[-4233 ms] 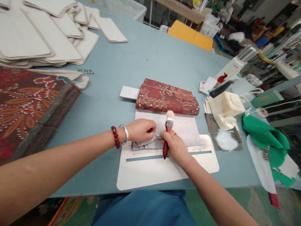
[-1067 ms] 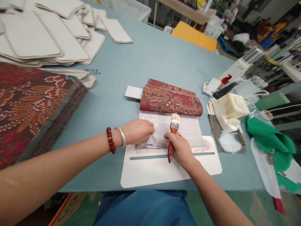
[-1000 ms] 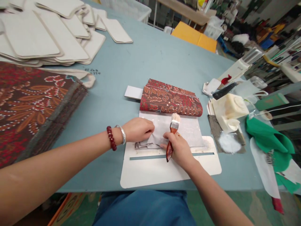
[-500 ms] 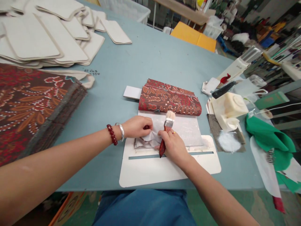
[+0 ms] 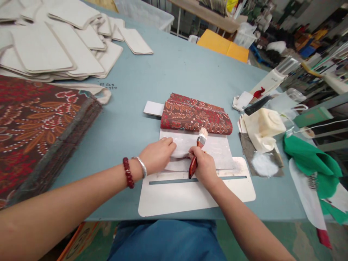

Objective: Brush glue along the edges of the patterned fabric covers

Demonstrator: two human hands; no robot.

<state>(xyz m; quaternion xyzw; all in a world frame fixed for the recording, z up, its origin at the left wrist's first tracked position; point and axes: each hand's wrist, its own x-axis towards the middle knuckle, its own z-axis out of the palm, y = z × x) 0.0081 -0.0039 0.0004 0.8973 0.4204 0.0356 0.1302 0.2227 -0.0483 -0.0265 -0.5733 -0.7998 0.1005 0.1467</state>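
Note:
My right hand [image 5: 205, 165] is wrapped round the dark red handle of a paintbrush [image 5: 198, 152]. Its pale bristles point away from me, close to the front edge of a rolled, flower-patterned red-brown cloth [image 5: 197, 114]. Below that edge lies the cloth's pale grey underside [image 5: 214, 148], with a raised crease between my hands. My left hand [image 5: 159, 154] rests palm down on the left part of this pale layer, fingers stretched out. Under the cloth is a white slotted board [image 5: 174, 199]. A white strip [image 5: 153, 108] sticks out at the roll's left.
Stacked cream padded panels [image 5: 43, 47] lie at the far left, with a pile of patterned cloth [image 5: 46, 134] nearer. On the right are a cream plastic container [image 5: 265, 125], a white paste-like patch [image 5: 265, 163], green cloth [image 5: 310, 156] and a clear-topped bottle [image 5: 276, 78].
My left hand has let go of the bunched pale cloth and flattened over it. The right hand has shifted slightly right with the brush, and the cloth lies smoother.

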